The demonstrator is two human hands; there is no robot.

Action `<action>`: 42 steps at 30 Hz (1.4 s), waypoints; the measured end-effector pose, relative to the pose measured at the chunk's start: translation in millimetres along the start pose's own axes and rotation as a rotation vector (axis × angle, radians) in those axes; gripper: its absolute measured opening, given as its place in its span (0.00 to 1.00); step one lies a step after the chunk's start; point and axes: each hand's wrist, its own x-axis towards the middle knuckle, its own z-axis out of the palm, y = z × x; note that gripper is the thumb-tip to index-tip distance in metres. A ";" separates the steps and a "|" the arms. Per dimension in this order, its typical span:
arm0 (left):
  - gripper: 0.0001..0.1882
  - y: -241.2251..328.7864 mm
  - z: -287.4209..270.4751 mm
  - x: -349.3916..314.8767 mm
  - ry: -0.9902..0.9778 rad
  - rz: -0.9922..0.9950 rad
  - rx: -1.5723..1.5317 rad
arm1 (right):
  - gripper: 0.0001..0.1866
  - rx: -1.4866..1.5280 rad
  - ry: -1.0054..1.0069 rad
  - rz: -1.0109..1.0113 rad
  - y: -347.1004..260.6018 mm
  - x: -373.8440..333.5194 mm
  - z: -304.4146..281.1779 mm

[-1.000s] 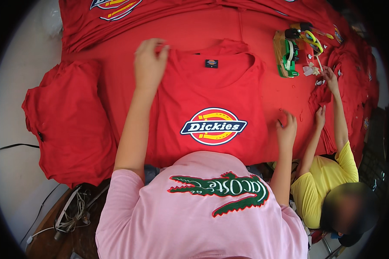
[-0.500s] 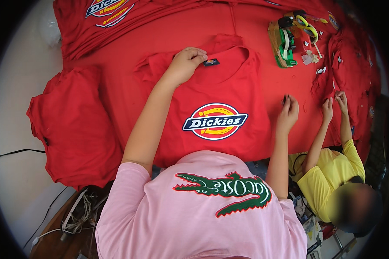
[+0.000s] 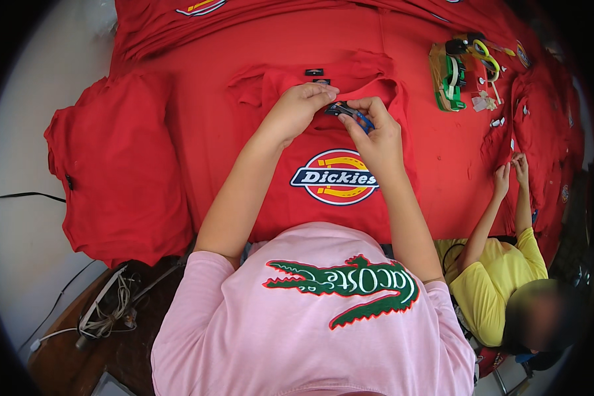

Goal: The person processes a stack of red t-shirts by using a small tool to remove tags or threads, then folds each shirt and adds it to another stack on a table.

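Note:
A red T-shirt [image 3: 280,204] with a printed oval emblem lies spread in front of me, its neck opening at the far side. My left hand [image 3: 294,113] pinches the fabric at the collar, just below a small dark neck label [image 3: 314,72]. In my right hand [image 3: 383,135] is a small blue-and-black hand tool [image 3: 351,115], perhaps thread snips; the fingers partly hide it. The tool's black end points toward my left fingertips, close beside them over the neckline.
A heap of red shirts [image 3: 122,171] lies at left, with more red garments [image 3: 541,125] at right. Tape dispensers [image 3: 451,82] and small bits sit at the far right. A co-worker in yellow [image 3: 492,270] handles red fabric nearby. Tangled cables [image 3: 115,307] are at lower left.
My right hand has moved left and away from me, from beside the shirt to its collar, bringing the tool. My left hand has stayed near the neck label, shifting slightly.

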 end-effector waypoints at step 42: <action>0.15 7.6 -11.0 7.9 -0.033 -0.041 -0.121 | 0.10 0.140 0.094 -0.080 7.6 12.2 3.2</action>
